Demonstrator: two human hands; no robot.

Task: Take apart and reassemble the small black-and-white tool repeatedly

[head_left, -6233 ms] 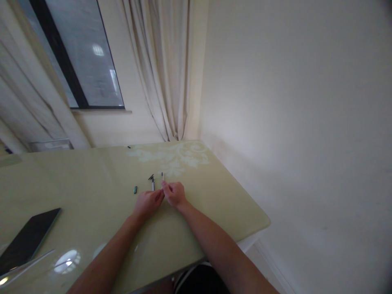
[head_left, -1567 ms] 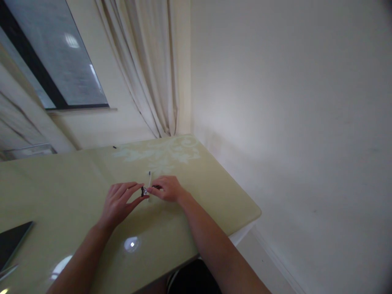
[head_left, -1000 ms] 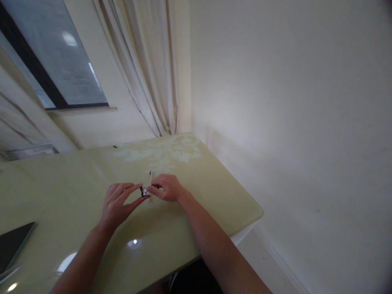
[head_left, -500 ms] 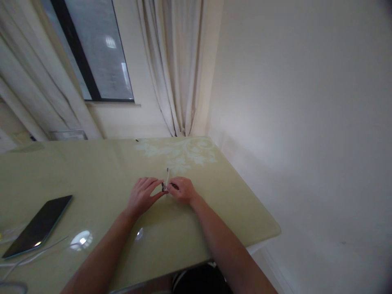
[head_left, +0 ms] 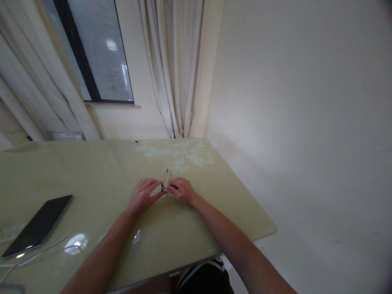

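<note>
Between my hands is a small dark-and-silver part [head_left: 163, 188], too small to name. My left hand [head_left: 143, 195] pinches its left side between thumb and fingertips. From the right, the bent fingers of my right hand [head_left: 181, 190] close in a pinch at the same part. A bit of something dark shows under the right fingers, mostly hidden. A thin white strip [head_left: 168, 176] with a dark tip extends from between the hands toward the far side of the table.
A dark-screened tablet [head_left: 38, 226] lies on the glossy pale table [head_left: 101, 171] at the left. White cables [head_left: 33, 257] run in front of it. A small dark piece [head_left: 136, 141] lies at the far edge. A wall [head_left: 290, 122] stands to the right, curtains [head_left: 174, 61] behind.
My view has shifted slightly. Both hands keep their pinch on the small part in almost the same place, with only slight finger movement.
</note>
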